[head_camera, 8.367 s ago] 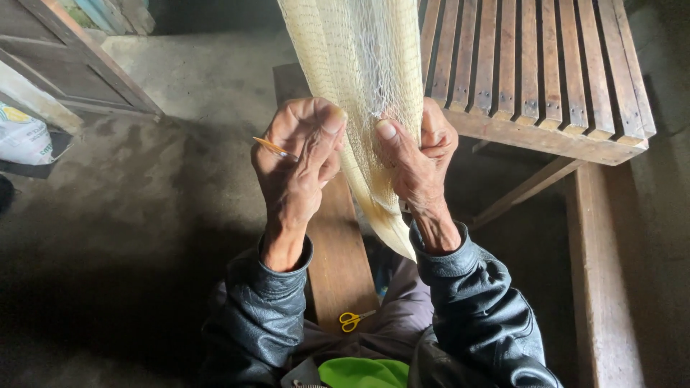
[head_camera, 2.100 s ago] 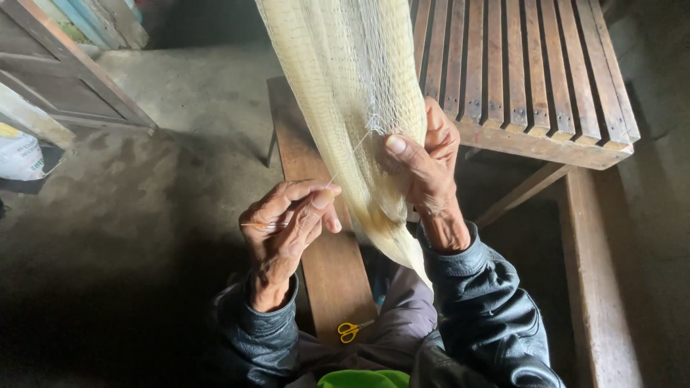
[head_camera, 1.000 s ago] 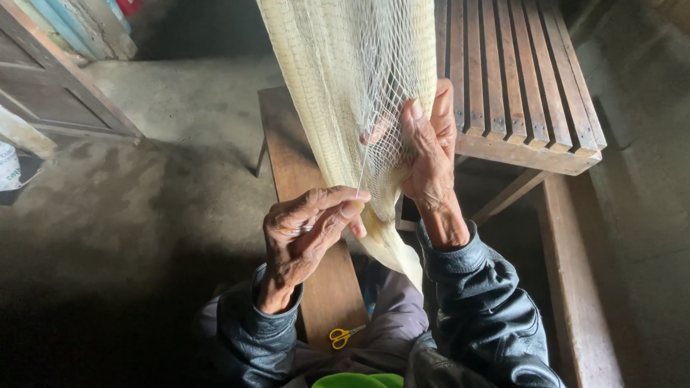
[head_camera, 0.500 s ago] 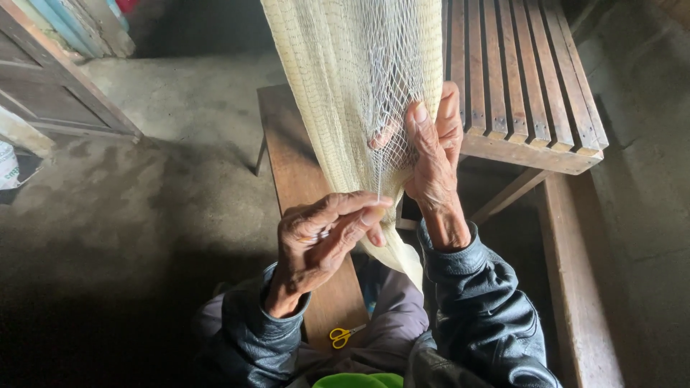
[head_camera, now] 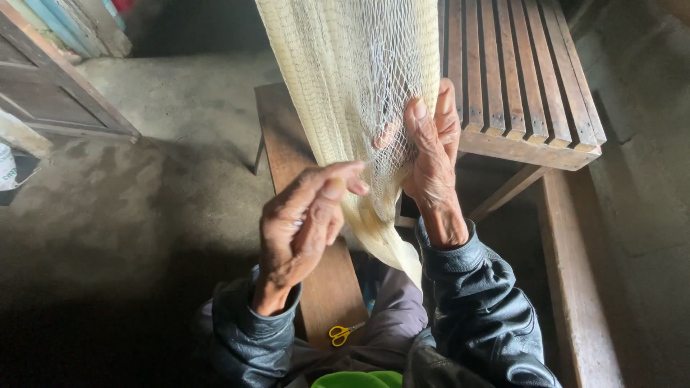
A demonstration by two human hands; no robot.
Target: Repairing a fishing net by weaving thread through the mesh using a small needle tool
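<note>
Net (head_camera: 338, 86): pale cream mesh, hangs in a bunched fall over the narrow wooden worktop (head_camera: 287, 136).
Right hand (head_camera: 431, 154): fingers spread behind the open mesh, holding it taut.
Left hand (head_camera: 305, 223): grip narrow, pinching a fine thread beside the net.
Progress: most hangs finished; the spread patch looks in hand.
Scissors (head_camera: 343, 333): small, yellow-handled, lying unused.

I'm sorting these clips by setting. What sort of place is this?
Probably a plain home work area or shed, used for handwork. The floor is bare and rough, a pale net hangs over a wooden plank bench, and a slatted wooden seat stands beside it.
</note>
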